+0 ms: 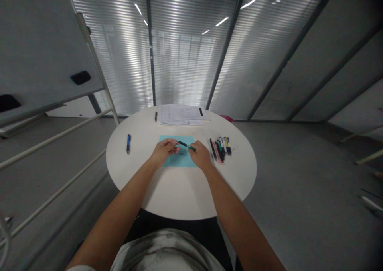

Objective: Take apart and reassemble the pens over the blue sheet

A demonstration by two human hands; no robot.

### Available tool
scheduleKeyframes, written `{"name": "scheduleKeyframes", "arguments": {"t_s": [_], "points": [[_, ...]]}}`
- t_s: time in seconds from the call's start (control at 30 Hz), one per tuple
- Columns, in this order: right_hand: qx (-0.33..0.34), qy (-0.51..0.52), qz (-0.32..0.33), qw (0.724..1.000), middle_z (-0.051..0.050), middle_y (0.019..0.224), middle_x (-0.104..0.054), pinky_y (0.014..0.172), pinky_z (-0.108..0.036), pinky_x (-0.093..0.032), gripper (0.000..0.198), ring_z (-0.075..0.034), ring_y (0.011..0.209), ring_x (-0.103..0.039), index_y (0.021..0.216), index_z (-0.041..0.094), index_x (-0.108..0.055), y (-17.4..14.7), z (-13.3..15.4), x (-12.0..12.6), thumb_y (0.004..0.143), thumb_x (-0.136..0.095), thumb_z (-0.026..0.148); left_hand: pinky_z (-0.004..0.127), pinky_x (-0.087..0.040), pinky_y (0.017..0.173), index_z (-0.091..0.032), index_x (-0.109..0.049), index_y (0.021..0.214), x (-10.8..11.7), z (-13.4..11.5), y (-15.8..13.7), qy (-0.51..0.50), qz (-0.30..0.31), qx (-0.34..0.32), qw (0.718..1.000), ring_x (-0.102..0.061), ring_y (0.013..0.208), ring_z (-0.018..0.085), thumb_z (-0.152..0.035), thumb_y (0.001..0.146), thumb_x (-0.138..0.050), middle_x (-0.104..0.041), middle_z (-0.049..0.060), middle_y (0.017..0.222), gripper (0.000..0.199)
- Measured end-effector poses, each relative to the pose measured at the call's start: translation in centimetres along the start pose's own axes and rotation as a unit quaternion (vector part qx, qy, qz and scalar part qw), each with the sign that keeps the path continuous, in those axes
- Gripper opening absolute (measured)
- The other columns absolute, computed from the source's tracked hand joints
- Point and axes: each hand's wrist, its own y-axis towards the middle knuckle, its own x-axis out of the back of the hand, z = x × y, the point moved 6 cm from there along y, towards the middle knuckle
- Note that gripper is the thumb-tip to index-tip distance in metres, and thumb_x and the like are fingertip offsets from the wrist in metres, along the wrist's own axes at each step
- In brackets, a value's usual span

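A green and black pen (186, 145) is held over a light blue sheet (181, 162), tilted, between both hands. The fingertips of my left hand (164, 150) are pinched at the pen's left end. My right hand (201, 155) is closed around its green right end. Some small dark marks show on the sheet below the pen. Right of my right hand lies a row of several pens and markers (220, 149) in black, pink, green, white and yellow.
A blue pen (128, 144) lies on the left side of the round white table (179, 195). At the far edge are stacked papers (181, 114) with a dark pen (156, 116) beside them. A whiteboard on a metal frame (109, 99) stands at left. Behind is a wall with blinds.
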Motion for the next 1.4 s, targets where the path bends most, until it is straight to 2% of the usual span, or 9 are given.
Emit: {"name": "scheduleKeyframes", "arguments": {"t_s": [0.27, 0.53, 0.7, 0.9, 1.07, 1.23, 1.4], "points": [[-0.016, -0.034, 0.020, 0.999, -0.002, 0.086, -0.056, 0.060, -0.025, -0.031, 0.014, -0.014, 0.076, -0.053, 0.077, 0.023, -0.067, 0.0, -0.3, -0.1, 0.083, -0.054, 0.023, 0.033, -0.052, 0.070, -0.011, -0.060, 0.083, 0.5, 0.3, 0.5, 0.062, -0.011, -0.037, 0.997, -0.063, 0.063, 0.012, -0.034, 0.070, -0.073, -0.064, 0.004, 0.076, 0.029], [-0.003, -0.061, 0.029, 0.998, -0.002, 0.087, -0.058, 0.060, -0.025, -0.031, 0.014, -0.015, 0.077, -0.054, 0.079, 0.023, -0.067, -0.1, 0.0, -0.1, 0.084, -0.055, 0.025, 0.028, -0.048, 0.061, -0.012, -0.064, 0.080, 0.8, 0.2, 0.7, 0.143, -0.018, -0.073, 0.987, -0.057, 0.057, 0.011, -0.037, 0.069, -0.072, -0.061, 0.002, 0.066, 0.029], [0.006, -0.045, 0.038, 0.998, -0.002, 0.087, -0.059, 0.061, -0.025, -0.032, 0.013, -0.014, 0.077, -0.054, 0.081, 0.023, -0.067, -0.1, 0.3, -0.2, 0.084, -0.054, 0.024, 0.024, -0.041, 0.051, -0.011, -0.070, 0.091, 1.2, -0.3, 0.7, 0.221, -0.041, -0.098, 0.969, -0.052, 0.052, 0.010, -0.036, 0.071, -0.069, -0.059, 0.002, 0.060, 0.032], [0.038, 0.008, 0.051, 0.998, -0.002, 0.090, -0.060, 0.070, -0.024, -0.036, 0.017, -0.015, 0.083, -0.056, 0.087, 0.023, -0.067, -0.2, 1.0, -0.2, 0.084, -0.051, 0.018, 0.024, -0.037, 0.049, -0.012, -0.071, 0.100, 1.1, -0.8, 0.4, 0.223, -0.039, -0.102, 0.969, -0.045, 0.048, 0.009, -0.042, 0.074, -0.067, -0.053, -0.001, 0.055, 0.040], [0.039, 0.026, 0.066, 0.997, -0.002, 0.090, -0.061, 0.073, -0.023, -0.037, 0.020, -0.015, 0.085, -0.055, 0.088, 0.023, -0.067, -0.2, 0.9, -0.6, 0.082, -0.051, 0.013, 0.025, -0.035, 0.050, -0.012, -0.070, 0.108, 0.7, -1.2, -0.2, 0.236, -0.031, -0.108, 0.965, -0.043, 0.047, 0.009, -0.045, 0.076, -0.064, -0.049, -0.003, 0.052, 0.047], [0.053, 0.067, 0.072, 0.994, -0.001, 0.088, -0.061, 0.074, -0.023, -0.037, 0.017, -0.014, 0.084, -0.055, 0.086, 0.021, -0.067, -0.2, 1.0, -1.1, 0.083, -0.051, 0.015, 0.025, -0.041, 0.054, -0.014, -0.067, 0.113, 0.1, -1.5, -0.5, 0.277, -0.007, -0.146, 0.950, -0.045, 0.052, 0.009, -0.044, 0.080, -0.058, -0.052, -0.002, 0.059, 0.045], [0.047, 0.122, 0.074, 0.989, 0.000, 0.079, -0.058, 0.070, -0.022, -0.037, 0.017, -0.013, 0.077, -0.053, 0.078, 0.019, -0.064, -0.1, 1.3, -1.0, 0.087, -0.052, 0.027, 0.021, -0.041, 0.050, -0.018, -0.060, 0.114, 0.5, -1.5, -0.3, 0.237, -0.036, -0.174, 0.955, -0.048, 0.053, 0.007, -0.041, 0.079, -0.062, -0.059, 0.000, 0.077, 0.042]]}}
